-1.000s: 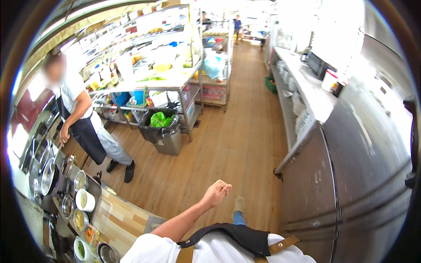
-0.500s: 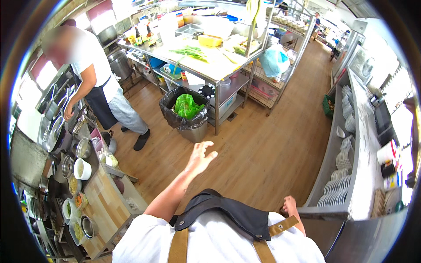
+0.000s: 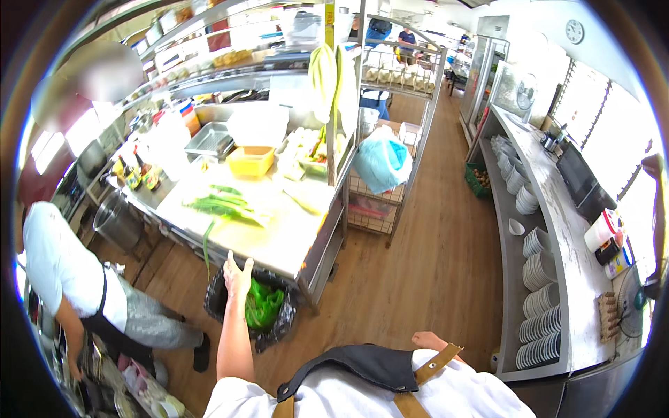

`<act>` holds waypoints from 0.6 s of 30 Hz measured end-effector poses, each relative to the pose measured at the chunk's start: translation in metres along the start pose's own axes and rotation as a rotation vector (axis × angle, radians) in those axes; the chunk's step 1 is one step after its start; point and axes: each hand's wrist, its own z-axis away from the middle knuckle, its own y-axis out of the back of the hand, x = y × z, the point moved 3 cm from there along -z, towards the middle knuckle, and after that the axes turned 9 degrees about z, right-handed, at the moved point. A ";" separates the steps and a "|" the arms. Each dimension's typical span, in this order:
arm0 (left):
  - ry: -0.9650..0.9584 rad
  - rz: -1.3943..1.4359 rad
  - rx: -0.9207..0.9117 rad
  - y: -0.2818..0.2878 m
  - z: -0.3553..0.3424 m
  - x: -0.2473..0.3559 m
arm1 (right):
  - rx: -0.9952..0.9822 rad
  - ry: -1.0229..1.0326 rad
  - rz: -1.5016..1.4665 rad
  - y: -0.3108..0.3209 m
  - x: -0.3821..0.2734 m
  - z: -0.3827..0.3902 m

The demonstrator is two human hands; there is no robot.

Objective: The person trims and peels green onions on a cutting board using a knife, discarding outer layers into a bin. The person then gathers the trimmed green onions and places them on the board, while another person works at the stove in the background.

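My left hand (image 3: 237, 277) reaches forward with fingers apart and nothing in it. It is beside a black-lined bin (image 3: 284, 322) that has a bright green plastic bag (image 3: 263, 305) inside, and near the front edge of a steel-framed worktable (image 3: 282, 252). On that table's pale cutting surface lie long green leafy stalks (image 3: 226, 203); one leaf (image 3: 207, 244) hangs over the edge. Low by my right side, my right hand (image 3: 428, 340) has curled fingers and appears to hold nothing.
A co-worker (image 3: 77, 272) bends over the counter on the left. A yellow tub (image 3: 249, 161) and bottles (image 3: 148, 174) stand on the worktable. A wire rack holds a blue bag (image 3: 382, 160). On the right, a long shelf unit (image 3: 505, 279) carries stacked plates (image 3: 539, 327).
My view has moved forward and turned up; the worktable and bin are now closer. My left hand has come beside the bin, still with fingers apart. The co-worker now appears farther left and lower.
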 end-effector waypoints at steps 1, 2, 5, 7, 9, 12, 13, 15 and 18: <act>0.016 -0.046 -0.022 -0.017 -0.033 0.011 | 0.024 -0.171 -0.044 0.009 0.007 -0.010; 0.043 -0.109 -0.028 -0.025 -0.061 0.019 | 0.036 -0.255 -0.101 0.032 -0.001 -0.021; 0.203 -0.268 -0.041 -0.047 -0.130 0.020 | 0.136 -0.377 -0.133 0.144 -0.052 -0.046; 0.202 -0.305 -0.047 -0.067 -0.160 0.030 | 0.287 -0.359 -0.167 0.171 -0.048 -0.073; 0.182 -0.424 -0.110 -0.081 -0.185 0.032 | 0.402 -0.299 -0.195 0.218 -0.067 -0.103; 0.182 -0.449 -0.115 -0.103 -0.217 0.032 | 0.546 -0.110 -0.209 0.281 -0.097 -0.157; 0.203 -0.472 -0.132 -0.109 -0.227 0.040 | 0.609 -0.009 -0.202 0.301 -0.106 -0.179; 0.111 -0.386 -0.093 -0.120 -0.252 0.036 | 0.688 0.221 -0.109 0.346 -0.146 -0.217; -0.009 -0.403 -0.177 -0.141 -0.286 0.059 | 0.763 0.534 -0.001 0.400 -0.211 -0.264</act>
